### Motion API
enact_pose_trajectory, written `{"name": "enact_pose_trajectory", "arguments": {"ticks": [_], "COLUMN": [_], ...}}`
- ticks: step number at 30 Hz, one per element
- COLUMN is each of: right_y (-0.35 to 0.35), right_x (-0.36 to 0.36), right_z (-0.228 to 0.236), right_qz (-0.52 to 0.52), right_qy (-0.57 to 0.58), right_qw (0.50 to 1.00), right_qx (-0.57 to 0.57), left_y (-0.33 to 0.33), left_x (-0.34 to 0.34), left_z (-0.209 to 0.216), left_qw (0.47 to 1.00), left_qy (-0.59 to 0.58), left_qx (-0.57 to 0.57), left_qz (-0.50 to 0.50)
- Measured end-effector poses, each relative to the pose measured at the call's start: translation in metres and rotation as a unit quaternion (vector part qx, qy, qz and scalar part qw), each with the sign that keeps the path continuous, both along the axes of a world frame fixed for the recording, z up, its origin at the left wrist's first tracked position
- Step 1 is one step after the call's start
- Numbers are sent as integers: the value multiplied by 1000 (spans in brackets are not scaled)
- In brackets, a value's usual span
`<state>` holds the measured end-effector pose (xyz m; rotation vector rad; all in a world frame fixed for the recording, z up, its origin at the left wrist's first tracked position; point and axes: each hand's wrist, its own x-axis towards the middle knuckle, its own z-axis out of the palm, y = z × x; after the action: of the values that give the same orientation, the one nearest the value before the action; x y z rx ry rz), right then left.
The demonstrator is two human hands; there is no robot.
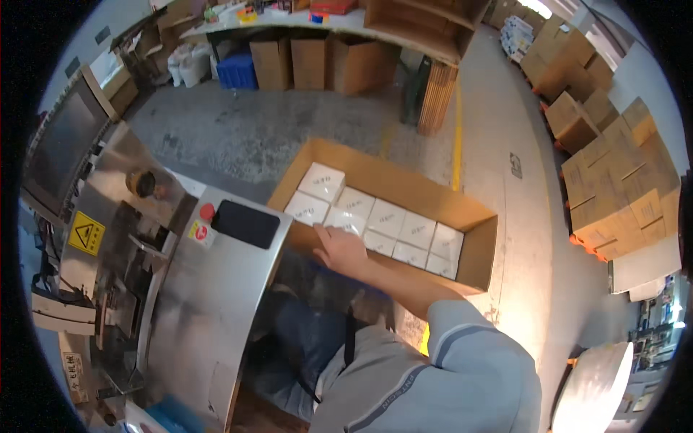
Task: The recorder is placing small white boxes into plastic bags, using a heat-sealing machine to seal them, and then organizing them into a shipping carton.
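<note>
My right hand (342, 251) reaches over the near wall of a long open cardboard carton (404, 173). Its fingers are apart, with the tips beside a white box (344, 221) near the carton's left end; whether they touch it I cannot tell. Rows of small white boxes with dark print fill most of the carton, among them one at the far left corner (321, 182) that looks higher than its neighbours. A strip at the carton's right end shows bare cardboard. My left hand is out of sight.
To the left stands a steel-topped machine (209, 289) with a red button (208, 211), a black flat panel (247, 224) and a yellow warning sign (86, 233). Stacked cartons (621, 184) line the right side. A bench (289, 23) stands beyond, with boxes and a blue crate (237, 72) underneath.
</note>
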<state>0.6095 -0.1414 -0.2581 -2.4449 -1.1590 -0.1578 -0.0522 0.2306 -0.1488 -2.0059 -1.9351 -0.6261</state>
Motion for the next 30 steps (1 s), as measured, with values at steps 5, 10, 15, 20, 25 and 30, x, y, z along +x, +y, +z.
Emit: {"name": "enact_pose_trajectory", "arguments": {"ticks": [5, 10, 15, 20, 25, 30], "right_y": [17, 22, 11, 24, 76, 108], "right_x": [-12, -18, -12, -15, -111, -172], "right_z": [6, 13, 19, 14, 105, 137], "right_qz": [24, 27, 8, 14, 311, 533], "right_qy": [22, 47, 61, 37, 207, 376], "right_qw": [999, 999, 998, 990, 902, 756], "right_qx": [4, 1, -19, 136, 216, 57], "left_y": [-11, 25, -1, -90, -181, -242], "left_x": [-41, -138, -74, 68, 182, 266], "left_z": [9, -17, -1, 87, 87, 72], "left_qw": [996, 956, 975, 969, 927, 835], "left_qy": [-6, 117, -110, -12, -212, -299], "left_qx": [86, 255, 180, 219, -90, -203], "left_qz": [16, 80, -65, -117, -295, -415]}}
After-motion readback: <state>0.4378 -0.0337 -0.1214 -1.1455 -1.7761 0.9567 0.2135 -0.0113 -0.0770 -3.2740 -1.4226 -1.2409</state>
